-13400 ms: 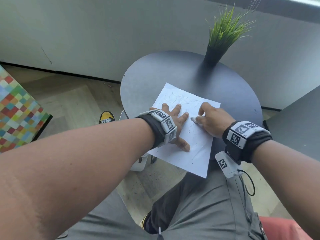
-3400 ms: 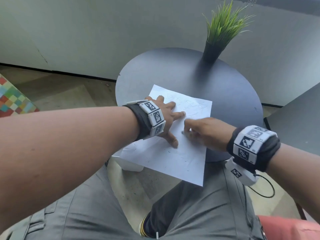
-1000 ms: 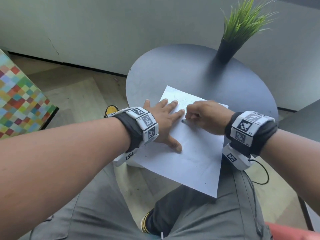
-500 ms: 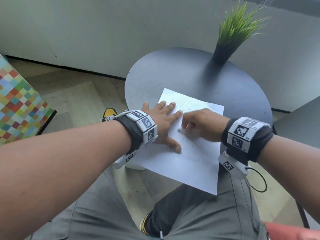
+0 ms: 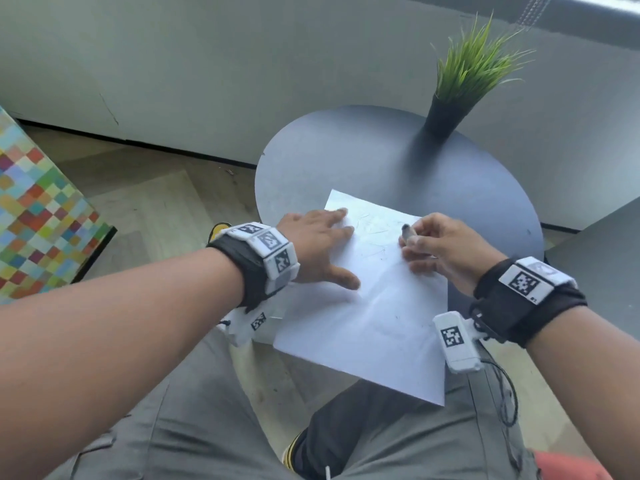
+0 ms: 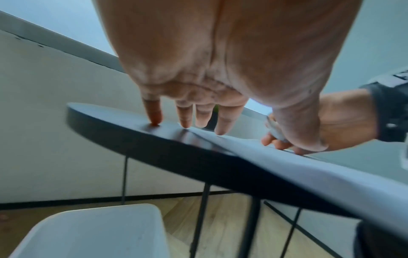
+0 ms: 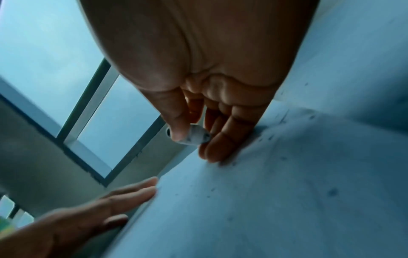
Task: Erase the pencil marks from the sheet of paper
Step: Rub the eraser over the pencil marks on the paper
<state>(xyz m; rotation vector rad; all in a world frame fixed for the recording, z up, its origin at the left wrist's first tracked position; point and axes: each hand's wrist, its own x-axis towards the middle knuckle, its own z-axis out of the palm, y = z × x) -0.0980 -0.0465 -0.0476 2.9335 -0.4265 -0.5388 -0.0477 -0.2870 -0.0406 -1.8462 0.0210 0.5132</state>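
Note:
A white sheet of paper lies on the round dark table, its near part hanging over the table edge. Faint pencil marks show near its far end, and dark crumbs dot the paper. My left hand lies flat with straight fingers on the sheet's left edge; the fingertips touch paper and table. My right hand pinches a small grey-white eraser between thumb and fingers. The eraser is lifted off the sheet while the outer fingers rest on it.
A potted green grass plant stands at the table's far edge. A white bin sits on the wood floor under the table's left side. A multicoloured checkered block is at far left. A second dark surface lies to the right.
My right hand has moved right and lifted, turning the eraser's tip up off the paper. My left hand has shifted up along the sheet's left edge.

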